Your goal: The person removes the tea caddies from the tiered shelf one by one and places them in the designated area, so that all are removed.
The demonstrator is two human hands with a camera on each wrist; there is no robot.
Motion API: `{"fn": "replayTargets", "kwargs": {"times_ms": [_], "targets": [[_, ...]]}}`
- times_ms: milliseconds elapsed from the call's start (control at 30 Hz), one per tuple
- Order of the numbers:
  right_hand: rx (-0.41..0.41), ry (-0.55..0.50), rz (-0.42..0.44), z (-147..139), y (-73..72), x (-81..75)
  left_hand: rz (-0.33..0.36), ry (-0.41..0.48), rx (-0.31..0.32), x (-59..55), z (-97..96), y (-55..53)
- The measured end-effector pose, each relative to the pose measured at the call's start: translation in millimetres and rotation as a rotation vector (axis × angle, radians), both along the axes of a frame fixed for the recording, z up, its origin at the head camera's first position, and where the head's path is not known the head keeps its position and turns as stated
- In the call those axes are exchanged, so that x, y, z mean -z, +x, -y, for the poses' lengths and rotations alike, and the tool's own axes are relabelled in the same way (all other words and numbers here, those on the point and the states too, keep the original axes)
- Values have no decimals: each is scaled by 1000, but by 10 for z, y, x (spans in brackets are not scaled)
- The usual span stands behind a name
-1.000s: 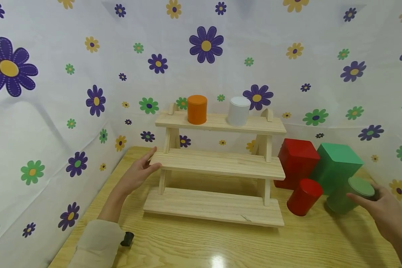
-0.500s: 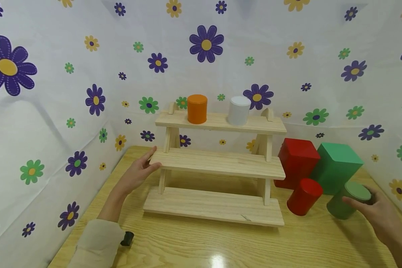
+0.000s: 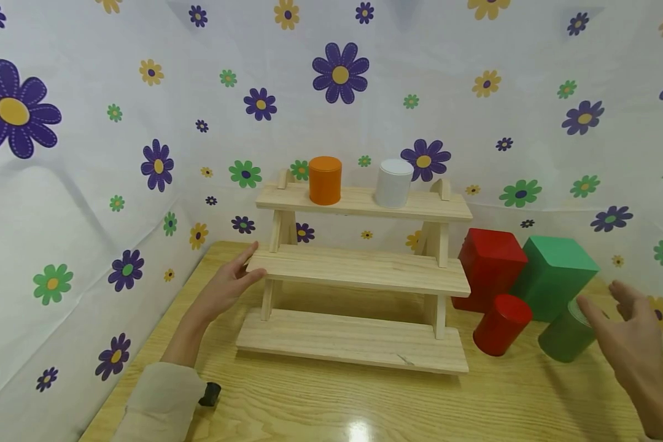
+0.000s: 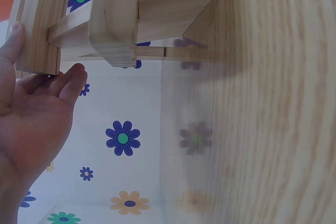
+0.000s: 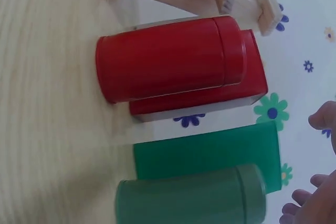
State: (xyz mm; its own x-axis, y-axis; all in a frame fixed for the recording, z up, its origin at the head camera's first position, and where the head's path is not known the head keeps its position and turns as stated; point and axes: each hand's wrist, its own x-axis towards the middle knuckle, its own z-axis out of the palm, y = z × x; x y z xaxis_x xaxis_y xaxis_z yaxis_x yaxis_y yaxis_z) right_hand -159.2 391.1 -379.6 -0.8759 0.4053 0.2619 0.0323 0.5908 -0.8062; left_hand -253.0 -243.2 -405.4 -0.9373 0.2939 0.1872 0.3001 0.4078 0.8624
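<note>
My left hand (image 3: 225,290) holds the left end of the middle board of a three-tier wooden shelf (image 3: 359,269). In the left wrist view, the thumb lies on one side of the board (image 4: 39,45) and the fingers on the other. At the right, my right hand (image 3: 632,334) hangs with spread fingers beside a green canister (image 3: 566,336), partly covering it in the head view. The right wrist view shows a gap between that hand (image 5: 321,200) and the canister (image 5: 189,198). A red canister (image 3: 501,325) stands to the green one's left.
An orange canister (image 3: 325,181) and a white canister (image 3: 394,184) stand on the top board. A red box (image 3: 488,270) and a green box (image 3: 555,276) stand behind the two table canisters. Flower-patterned cloth (image 3: 287,129) hangs around the wooden table (image 3: 287,399).
The green canister shifted slightly nearer and was set straighter, then my right hand released it and moved back to the right. My left hand stays on the shelf.
</note>
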Motion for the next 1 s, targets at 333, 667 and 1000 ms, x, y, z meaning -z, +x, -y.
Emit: {"fn": "replayTargets", "kwargs": {"times_ms": [333, 667, 1000], "targets": [[-72, 4, -82, 193, -56, -178, -5, -18, -7, -20, -5, 1], [-288, -22, -118, 497, -223, -400, 4, -14, -5, -14, -4, 0], [-404, 57, -47, 1010, -441, -663, 13, -10, -6, -1, 0, 8]]}}
